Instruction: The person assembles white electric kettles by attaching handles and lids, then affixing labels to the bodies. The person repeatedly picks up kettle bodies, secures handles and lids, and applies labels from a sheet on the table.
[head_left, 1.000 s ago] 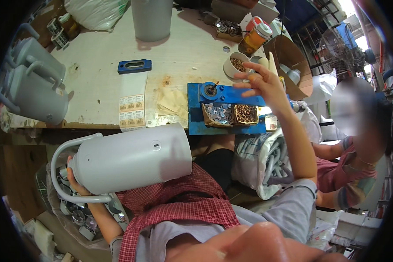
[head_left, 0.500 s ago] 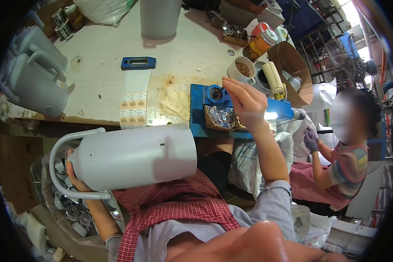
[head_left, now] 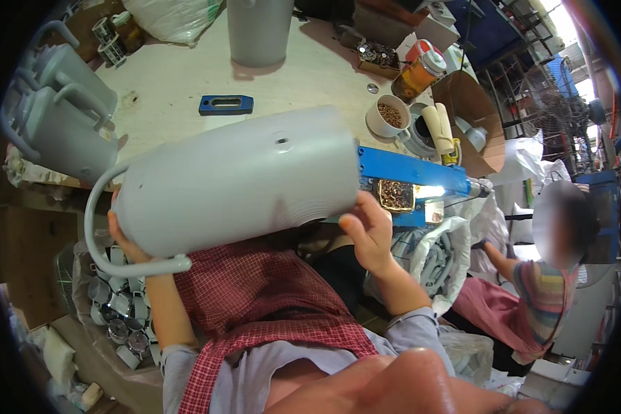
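A big pale grey jug [head_left: 234, 183] lies on its side across my lap and the table edge, its right end lifted. Its curved carrying handle [head_left: 98, 228] loops round the left end. My left hand [head_left: 125, 238] grips the narrow neck end, most of its fingers hidden behind the jug. At the wide right end, my right hand [head_left: 371, 231] holds the rim, thumb apart from the fingers. This end covers the left part of a blue bench machine [head_left: 421, 169], whose lit area shows beside a small box of tiny metal parts [head_left: 396, 196].
More grey jugs [head_left: 65, 131] stand at the left, another cylinder [head_left: 257, 34] at the back. A blue block [head_left: 225, 105], a white mug [head_left: 388, 116] of small brass-coloured parts and an orange jar [head_left: 419, 74] sit on the table. A co-worker [head_left: 535, 297] sits at the right.
The jug has moved up and to the right, its wide end now over the machine's left part. My right hand has come down from the machine onto the jug's rim.
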A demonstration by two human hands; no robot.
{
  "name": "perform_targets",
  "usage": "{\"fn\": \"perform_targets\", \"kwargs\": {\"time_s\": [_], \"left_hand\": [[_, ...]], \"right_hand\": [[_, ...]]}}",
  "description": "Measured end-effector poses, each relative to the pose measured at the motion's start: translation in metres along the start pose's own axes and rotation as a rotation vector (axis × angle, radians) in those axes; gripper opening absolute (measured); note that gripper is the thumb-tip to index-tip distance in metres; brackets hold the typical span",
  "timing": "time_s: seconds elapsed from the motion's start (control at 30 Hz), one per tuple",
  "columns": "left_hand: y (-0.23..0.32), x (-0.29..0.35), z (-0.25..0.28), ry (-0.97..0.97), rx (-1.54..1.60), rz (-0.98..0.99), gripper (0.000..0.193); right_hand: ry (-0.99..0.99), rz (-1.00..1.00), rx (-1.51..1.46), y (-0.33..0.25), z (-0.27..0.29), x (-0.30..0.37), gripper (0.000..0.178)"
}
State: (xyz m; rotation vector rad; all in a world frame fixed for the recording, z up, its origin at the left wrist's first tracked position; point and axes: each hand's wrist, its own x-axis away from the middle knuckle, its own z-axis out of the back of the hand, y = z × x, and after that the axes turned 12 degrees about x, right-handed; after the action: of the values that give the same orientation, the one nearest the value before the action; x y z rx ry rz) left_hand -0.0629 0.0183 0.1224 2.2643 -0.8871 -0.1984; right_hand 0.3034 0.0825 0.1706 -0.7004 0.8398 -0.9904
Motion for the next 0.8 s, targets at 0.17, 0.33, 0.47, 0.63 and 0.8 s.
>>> {"fn": "perform_targets", "kwargs": {"time_s": [0.17,0.33,0.47,0.63,0.8], "left_hand": [[-0.054,0.000,-0.047,-0.175,-0.042,0.055,0.058],[-0.139,0.032,-0.088,-0.419,-0.211,-0.040,0.063],[-0.167,0.044,-0.105,-0.466,-0.153,0.099,0.064],[-0.181,0.047,-0.104,-0.500,-0.149,0.105,0.063],[-0.187,0.049,-0.102,-0.515,-0.172,0.107,0.062]], "right_hand": [[0.361,-0.186,-0.063,0.057,0.012,0.016,0.018],[0.652,-0.208,-0.516,0.124,0.059,0.043,0.025],[0.718,-0.179,-0.432,0.133,0.082,0.038,0.026],[0.713,-0.186,-0.412,0.147,0.093,0.048,0.025],[0.707,-0.200,-0.450,0.155,0.100,0.053,0.023]]}}
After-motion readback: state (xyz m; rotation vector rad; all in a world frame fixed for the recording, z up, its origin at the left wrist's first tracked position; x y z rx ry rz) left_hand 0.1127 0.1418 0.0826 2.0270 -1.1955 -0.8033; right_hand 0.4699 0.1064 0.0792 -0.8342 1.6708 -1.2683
